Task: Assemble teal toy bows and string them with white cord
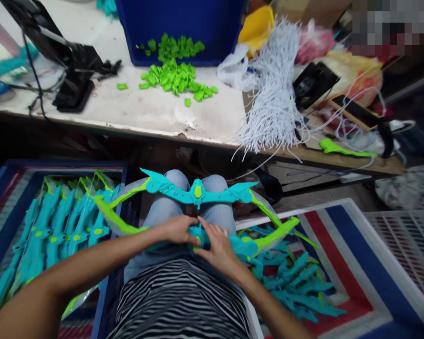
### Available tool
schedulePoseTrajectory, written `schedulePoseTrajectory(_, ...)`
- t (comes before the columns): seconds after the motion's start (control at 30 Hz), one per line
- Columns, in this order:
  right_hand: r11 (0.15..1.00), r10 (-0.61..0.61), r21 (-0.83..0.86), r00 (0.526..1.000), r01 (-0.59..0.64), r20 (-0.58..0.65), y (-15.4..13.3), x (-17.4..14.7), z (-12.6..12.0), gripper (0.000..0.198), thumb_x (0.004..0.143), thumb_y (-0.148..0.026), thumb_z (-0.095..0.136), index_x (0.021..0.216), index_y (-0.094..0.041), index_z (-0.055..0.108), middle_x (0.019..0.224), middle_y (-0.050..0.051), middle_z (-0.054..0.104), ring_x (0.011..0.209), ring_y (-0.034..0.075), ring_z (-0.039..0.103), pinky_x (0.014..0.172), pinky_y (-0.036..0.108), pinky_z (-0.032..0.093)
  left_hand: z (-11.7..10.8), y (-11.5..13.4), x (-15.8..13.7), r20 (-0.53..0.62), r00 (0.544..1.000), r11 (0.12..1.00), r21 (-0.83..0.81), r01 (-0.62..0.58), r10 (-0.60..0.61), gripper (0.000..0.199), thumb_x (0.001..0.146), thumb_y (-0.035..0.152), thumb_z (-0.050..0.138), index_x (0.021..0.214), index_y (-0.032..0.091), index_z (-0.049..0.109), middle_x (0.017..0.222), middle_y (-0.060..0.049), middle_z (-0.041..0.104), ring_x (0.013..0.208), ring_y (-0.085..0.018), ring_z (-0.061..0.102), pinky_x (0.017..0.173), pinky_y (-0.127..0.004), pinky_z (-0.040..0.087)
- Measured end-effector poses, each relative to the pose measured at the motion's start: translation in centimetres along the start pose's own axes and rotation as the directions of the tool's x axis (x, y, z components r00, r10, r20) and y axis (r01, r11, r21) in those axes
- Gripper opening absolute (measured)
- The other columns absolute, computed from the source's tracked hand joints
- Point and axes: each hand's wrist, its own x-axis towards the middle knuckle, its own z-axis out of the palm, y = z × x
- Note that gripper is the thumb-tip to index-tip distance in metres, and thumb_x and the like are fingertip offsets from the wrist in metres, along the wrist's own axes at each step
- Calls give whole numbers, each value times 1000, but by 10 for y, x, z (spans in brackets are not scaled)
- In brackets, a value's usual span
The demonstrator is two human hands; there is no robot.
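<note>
A teal and lime-green plastic toy bow (214, 197) lies across my knees. Closer to my waist, a second teal piece of the same kind (243, 246) with lime-green arms crosses my lap. My left hand (180, 230) grips the middle of this nearer piece from the left, fingers pinched on it. From the right, my right hand (217, 245) holds the same middle part, thumb and forefinger around it. Between the hands a small teal bit sticks up; the rest of the middle is hidden by my fingers. At both sides, the lime-green ends of the two pieces lie close together.
Left of me, a blue crate (108, 308) holds several bagged bows. On the right, loose teal parts (300, 287) lie on a striped sheet (342, 254). The bench ahead carries small green pieces (173, 77), a blue bin (180, 28), white cords (275, 94) and a black stand (74, 89).
</note>
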Motion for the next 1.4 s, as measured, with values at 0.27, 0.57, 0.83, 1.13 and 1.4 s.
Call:
schedulePoseTrajectory(0.27,970,-241,-105,926,219,-291,7,121,-119,22,90,-29,50,103,-24,67,97,6,70,89,23,63,80,39,51,39,12,-34,-328,914,882,467,-62,238,50,88,13,48,131,38,47,134,-11,48,112,-27,54,92,-47,45)
schedulePoseTrajectory(0.57,904,-209,-419,946,90,-248,-6,367,-119,34,84,-7,46,116,-12,58,132,16,53,123,32,40,97,51,34,63,-15,-10,-462,885,998,44,-41,57,64,81,21,58,141,21,36,147,-17,34,132,-30,39,104,-46,40)
schedulePoseTrajectory(0.83,966,-28,-253,960,-46,-280,14,377,-142,25,89,-13,43,99,-13,66,97,13,69,93,24,62,84,36,46,44,-14,7,-342,935,992,-109,58,-92,71,79,31,55,145,18,31,133,-16,53,115,-31,55,97,-42,47)
schedulePoseTrajectory(1.13,979,154,-99,963,-179,-219,54,304,-168,20,81,-19,61,97,-12,72,76,7,69,63,16,63,69,29,50,-1,-6,22,-56,989,956,-268,120,-140,63,79,28,52,138,10,40,121,-16,61,107,-29,59,92,-38,45)
schedulePoseTrajectory(1.4,936,-269,-314,893,155,-361,53,266,-131,12,80,-22,63,87,-16,71,95,11,69,93,26,59,88,43,45,-5,-19,25,-81,996,899,-439,-13,-25,49,81,30,51,125,9,54,121,-13,61,109,-27,55,97,-39,41)
